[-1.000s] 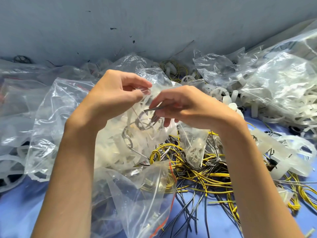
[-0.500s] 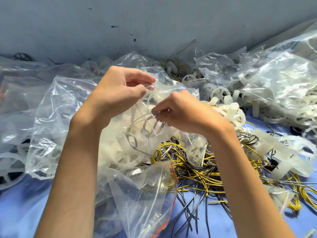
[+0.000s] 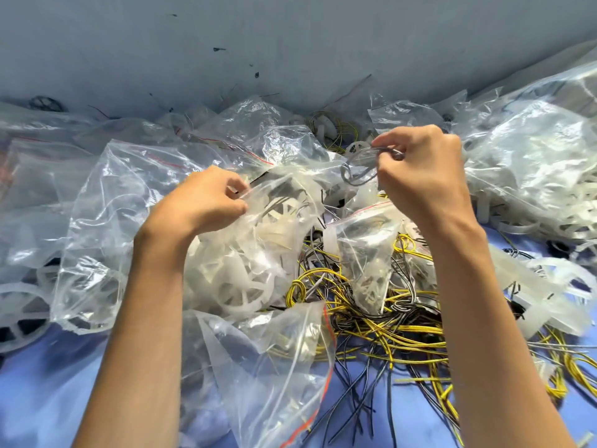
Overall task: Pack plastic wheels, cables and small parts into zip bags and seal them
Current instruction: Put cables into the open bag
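My left hand (image 3: 206,202) pinches the mouth edge of a clear zip bag (image 3: 245,253) that holds white plastic wheels. My right hand (image 3: 420,173) is raised to the right of it and grips a small grey looped cable (image 3: 357,176) that dangles from its fingers. A small zip bag with a red seal line (image 3: 365,250) stands between my forearms. Below it spreads a tangle of yellow and black cables (image 3: 371,324) on the blue surface.
Several clear bags cover the left (image 3: 48,176) and lie in front (image 3: 284,367). A big bag of white plastic wheels (image 3: 529,169) sits at the right. Loose white wheels lie at the far left (image 3: 19,315) and right (image 3: 529,286). A grey wall (image 3: 290,43) bounds the back.
My right hand has lifted up and to the right, away from the bag, carrying the grey cable. My left hand has dropped lower, still holding the bag's edge.
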